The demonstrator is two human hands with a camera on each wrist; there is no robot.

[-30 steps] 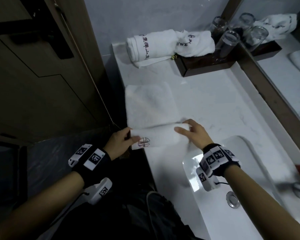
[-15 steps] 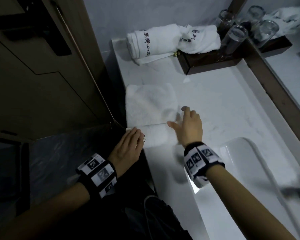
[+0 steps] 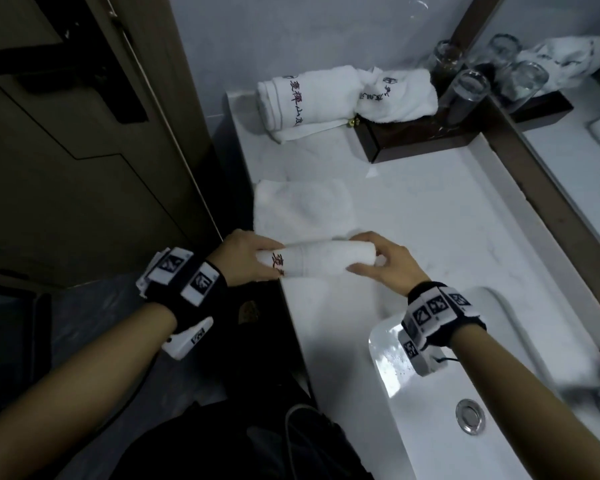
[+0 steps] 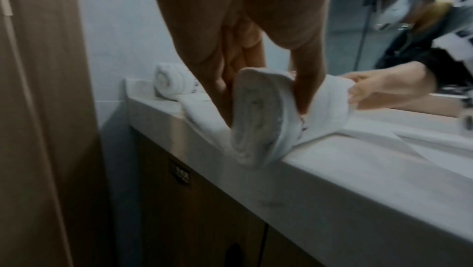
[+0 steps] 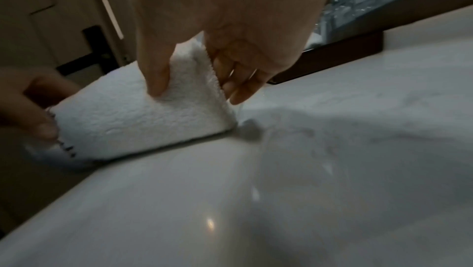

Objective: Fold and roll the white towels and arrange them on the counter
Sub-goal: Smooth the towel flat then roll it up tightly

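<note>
Both forearms reach forward, bare, each wrist wrapped in a black band with marker tiles. The left hand [image 3: 248, 259] curls in from the left, thumb and fingers clamped round one end of the towel roll [image 3: 321, 261]. The right hand [image 3: 383, 265] pinches the other end, thumb in front, fingers behind.

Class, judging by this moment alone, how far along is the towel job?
Done: two rolled towels lie at the counter's far end. In hand: the left hand and right hand grip a third towel, partly rolled. Left: its flat part remains unrolled, and the roll is not yet placed beside the others.
</note>
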